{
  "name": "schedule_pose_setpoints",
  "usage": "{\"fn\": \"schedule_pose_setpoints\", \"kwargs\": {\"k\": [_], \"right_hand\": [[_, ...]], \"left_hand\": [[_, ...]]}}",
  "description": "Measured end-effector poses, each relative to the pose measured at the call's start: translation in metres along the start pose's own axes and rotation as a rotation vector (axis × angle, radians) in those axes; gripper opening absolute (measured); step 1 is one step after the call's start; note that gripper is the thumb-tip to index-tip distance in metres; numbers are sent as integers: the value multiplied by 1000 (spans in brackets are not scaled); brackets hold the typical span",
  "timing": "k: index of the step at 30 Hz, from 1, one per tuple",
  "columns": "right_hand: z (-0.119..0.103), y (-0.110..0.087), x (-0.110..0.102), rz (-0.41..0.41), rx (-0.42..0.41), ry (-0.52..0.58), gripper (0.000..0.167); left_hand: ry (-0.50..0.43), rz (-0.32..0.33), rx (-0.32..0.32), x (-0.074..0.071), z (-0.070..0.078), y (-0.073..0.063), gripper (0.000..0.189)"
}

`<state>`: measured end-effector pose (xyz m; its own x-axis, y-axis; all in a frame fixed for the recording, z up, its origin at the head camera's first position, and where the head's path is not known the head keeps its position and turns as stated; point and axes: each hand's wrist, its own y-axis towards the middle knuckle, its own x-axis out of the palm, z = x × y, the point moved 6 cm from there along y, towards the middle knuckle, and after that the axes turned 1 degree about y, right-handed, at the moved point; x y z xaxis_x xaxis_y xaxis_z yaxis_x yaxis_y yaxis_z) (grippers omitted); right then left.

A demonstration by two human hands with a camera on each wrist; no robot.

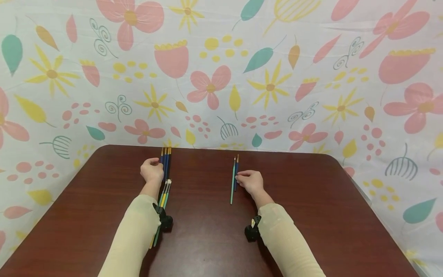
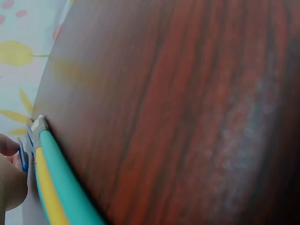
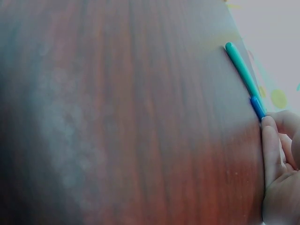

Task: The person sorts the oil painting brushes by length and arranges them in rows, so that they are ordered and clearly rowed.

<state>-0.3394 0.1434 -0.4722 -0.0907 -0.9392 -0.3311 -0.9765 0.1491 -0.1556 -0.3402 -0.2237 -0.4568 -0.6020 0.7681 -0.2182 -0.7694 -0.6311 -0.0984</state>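
Note:
My left hand is at the far left part of the table, its fingertips pinching a thin blue paintbrush. Several blue paintbrushes lie side by side at that hand, bristles toward the wall. Nearer to me, yellow and teal paintbrushes lie lengthwise, partly hidden under the left forearm. Right of the middle, my right hand pinches another blue paintbrush between thumb and finger. A teal paintbrush lies just left of that one, and its rounded handle end shows in the right wrist view.
The dark brown wooden table has rounded far corners. Behind its far edge hangs a white cloth printed with flowers and leaves. Black wrist cameras sit on both cream sleeves.

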Motion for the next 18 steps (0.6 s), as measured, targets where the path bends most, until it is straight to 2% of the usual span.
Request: {"fn": "schedule_pose_setpoints", "kwargs": {"k": [18], "right_hand": [[-2, -2, -1, 15, 1, -14, 22]], "left_hand": [[66, -32, 10, 10, -1, 8, 26]]}}
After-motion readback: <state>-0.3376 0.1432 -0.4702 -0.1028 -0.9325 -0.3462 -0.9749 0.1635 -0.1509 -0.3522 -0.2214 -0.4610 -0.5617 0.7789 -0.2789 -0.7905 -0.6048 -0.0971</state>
